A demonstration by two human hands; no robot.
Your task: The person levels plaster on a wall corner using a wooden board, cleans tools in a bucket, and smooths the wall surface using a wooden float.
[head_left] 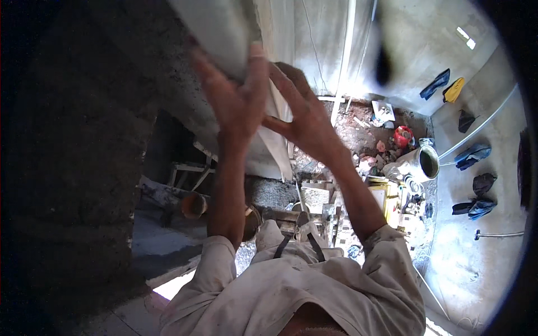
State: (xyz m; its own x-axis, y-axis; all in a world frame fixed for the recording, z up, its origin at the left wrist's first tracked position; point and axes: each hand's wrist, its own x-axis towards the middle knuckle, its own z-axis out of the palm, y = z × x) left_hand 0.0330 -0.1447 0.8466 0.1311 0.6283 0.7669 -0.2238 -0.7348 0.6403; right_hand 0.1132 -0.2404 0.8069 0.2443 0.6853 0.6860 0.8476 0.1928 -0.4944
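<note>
Both my arms reach up toward a pale grey, smooth-faced surface (224, 28) at the top, whose kind I cannot make out. My left hand (238, 103) lies over its lower end with thumb and fingers spread wide; motion blurs the fingertips. To its right, my right hand (308, 120) is raised with its fingers apart, beside a long pale vertical edge (277, 143). Some right fingertips are hidden behind this edge or the left hand. Nothing shows clearly gripped in either hand.
A dark rough wall (84, 168) fills the left. Below are wooden planks (280, 215) by my legs and a round bucket (194, 205). At right stand a large pale bucket (428, 162), a red bag (403, 135) and rubble. Clothes (473, 155) hang on the right wall.
</note>
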